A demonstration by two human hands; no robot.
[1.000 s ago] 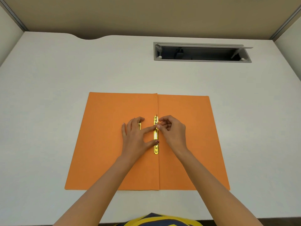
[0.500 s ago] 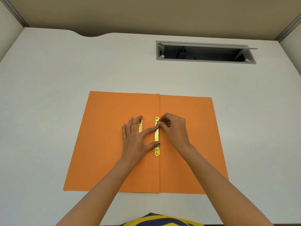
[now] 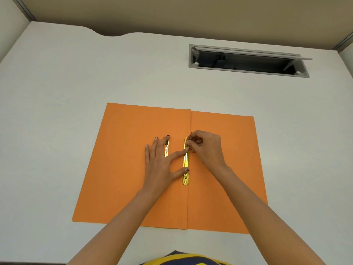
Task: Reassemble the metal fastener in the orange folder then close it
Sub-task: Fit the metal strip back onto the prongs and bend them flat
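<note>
The orange folder (image 3: 124, 169) lies open and flat on the white desk. A gold metal fastener bar (image 3: 185, 165) runs along its centre crease. My left hand (image 3: 162, 163) lies spread on the left flap, with index finger and thumb pressing on the bar. A second gold strip (image 3: 166, 150) lies partly under my left fingers. My right hand (image 3: 206, 148) pinches a thin metal prong that stands up at the bar's far end.
A grey cable slot (image 3: 248, 61) with its lid raised is set into the white desk (image 3: 76, 83) at the far right. The desk's back edge has a curved cut-out at the far left. Partition walls rise on both sides.
My right hand has lifted the prong at the bar's far end a little higher. My left hand stays spread on the flap and bar. The view has shifted slightly.
</note>
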